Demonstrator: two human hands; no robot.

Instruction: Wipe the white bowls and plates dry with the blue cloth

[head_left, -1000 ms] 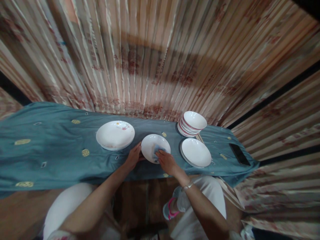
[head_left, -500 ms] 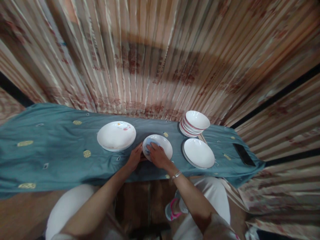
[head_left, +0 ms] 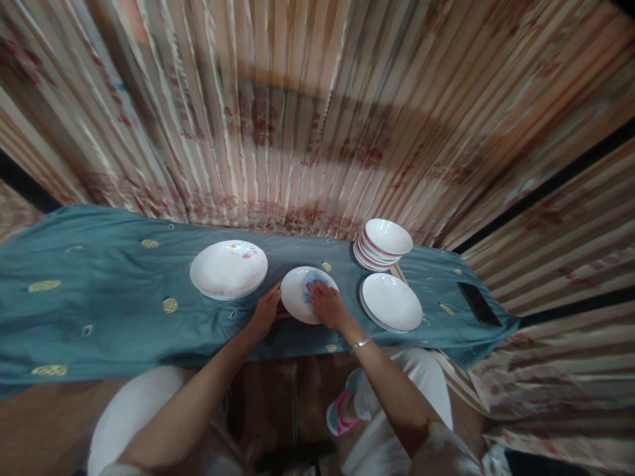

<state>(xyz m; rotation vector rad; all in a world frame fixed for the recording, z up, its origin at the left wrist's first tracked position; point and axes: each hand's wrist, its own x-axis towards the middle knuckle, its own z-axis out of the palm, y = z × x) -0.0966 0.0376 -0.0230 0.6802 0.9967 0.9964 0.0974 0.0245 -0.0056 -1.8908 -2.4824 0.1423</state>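
Note:
A white plate (head_left: 294, 294) is in front of me, over the middle of the teal cloth. My left hand (head_left: 268, 309) grips its left rim, with the thumb at the edge and the fingers partly hidden beneath. Inside the plate, my right hand (head_left: 327, 305) presses a blue cloth (head_left: 309, 283) against the right part of the surface. To the left lies a stack of larger white plates (head_left: 228, 270), the top one with a floral print. On the right are stacked white plates (head_left: 391, 302), and behind them a stack of red-rimmed white bowls (head_left: 384, 241).
A teal tablecloth (head_left: 119, 284) with yellow pineapple prints covers the long narrow table. Toward the right end lies a black phone (head_left: 479, 304). A pleated patterned curtain (head_left: 297, 132) hangs behind the table, and dark bars (head_left: 550, 185) run along the right side.
My right hand has slid the blue cloth from the left part of the plate to the right part. My left hand keeps its hold on the rim.

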